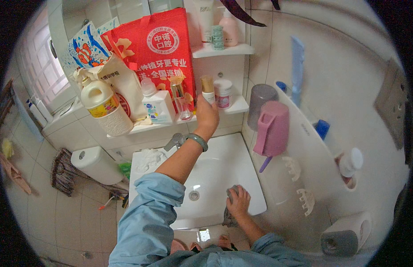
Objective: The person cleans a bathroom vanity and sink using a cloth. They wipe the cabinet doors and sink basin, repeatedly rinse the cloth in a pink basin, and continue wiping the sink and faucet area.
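Note:
My left hand [207,115], with a bracelet on its wrist, reaches over the sink to the white wall shelf [139,128]. Its fingers are closed around a small white cosmetic bottle with a gold cap [207,86]. Right beside that bottle stands a white jar with a pink label [223,94]; a clear bottle with a gold top [181,100] is on the other side. At the right front rim of the white sink [215,164], my right hand [238,202] is closed on a grey cloth [230,216], part of which hangs down.
A white bottle [159,107], a large cream jug [104,104] and a red bag [162,49] crowd the shelf. Higher up is a smaller shelf [224,50] with toiletries. On the right wall are a pink cup [275,127] and a grey cup [261,104]. The faucet [174,141] lies under my left forearm.

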A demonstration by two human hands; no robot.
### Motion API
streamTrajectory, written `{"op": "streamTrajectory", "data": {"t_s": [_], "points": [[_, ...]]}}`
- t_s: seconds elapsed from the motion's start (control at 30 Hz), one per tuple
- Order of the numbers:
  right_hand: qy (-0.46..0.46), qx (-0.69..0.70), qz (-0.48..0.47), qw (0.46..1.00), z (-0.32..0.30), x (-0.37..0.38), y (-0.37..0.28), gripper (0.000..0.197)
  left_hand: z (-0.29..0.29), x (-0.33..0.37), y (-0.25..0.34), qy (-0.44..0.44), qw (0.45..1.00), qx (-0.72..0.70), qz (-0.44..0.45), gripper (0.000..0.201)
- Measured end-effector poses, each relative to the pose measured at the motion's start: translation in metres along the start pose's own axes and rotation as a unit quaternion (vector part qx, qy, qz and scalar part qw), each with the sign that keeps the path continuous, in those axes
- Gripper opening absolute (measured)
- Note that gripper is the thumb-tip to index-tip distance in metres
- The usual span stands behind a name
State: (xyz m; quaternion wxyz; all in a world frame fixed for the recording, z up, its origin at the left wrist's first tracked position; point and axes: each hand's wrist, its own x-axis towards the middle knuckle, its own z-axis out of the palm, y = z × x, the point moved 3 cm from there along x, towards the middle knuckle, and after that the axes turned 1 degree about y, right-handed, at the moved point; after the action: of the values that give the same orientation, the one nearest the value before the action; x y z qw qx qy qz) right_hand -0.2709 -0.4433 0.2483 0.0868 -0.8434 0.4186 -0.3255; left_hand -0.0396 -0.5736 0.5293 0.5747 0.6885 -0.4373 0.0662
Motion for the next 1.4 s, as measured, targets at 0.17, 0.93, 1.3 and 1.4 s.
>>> {"op": "streamTrajectory", "data": {"t_s": [0.17,0.93,1.3,1.4], "points": [[-0.016,0.009,0.011,1.000,-0.004,0.002,-0.003,0.044,0.008,0.008,0.006,0.015,1.000,-0.004,-0.018,0.043],[0.014,0.003,0.006,1.000,-0.004,0.000,-0.003,0.043,0.038,0.033,-0.024,0.064,0.997,-0.038,-0.008,0.041],[0.008,0.017,0.006,1.000,-0.008,0.002,-0.004,0.043,0.048,0.025,-0.030,0.078,0.996,0.017,-0.046,0.041],[0.019,0.007,-0.004,1.000,-0.007,0.003,-0.005,0.043,0.050,0.026,-0.037,0.093,0.994,0.016,-0.051,0.040]]}}
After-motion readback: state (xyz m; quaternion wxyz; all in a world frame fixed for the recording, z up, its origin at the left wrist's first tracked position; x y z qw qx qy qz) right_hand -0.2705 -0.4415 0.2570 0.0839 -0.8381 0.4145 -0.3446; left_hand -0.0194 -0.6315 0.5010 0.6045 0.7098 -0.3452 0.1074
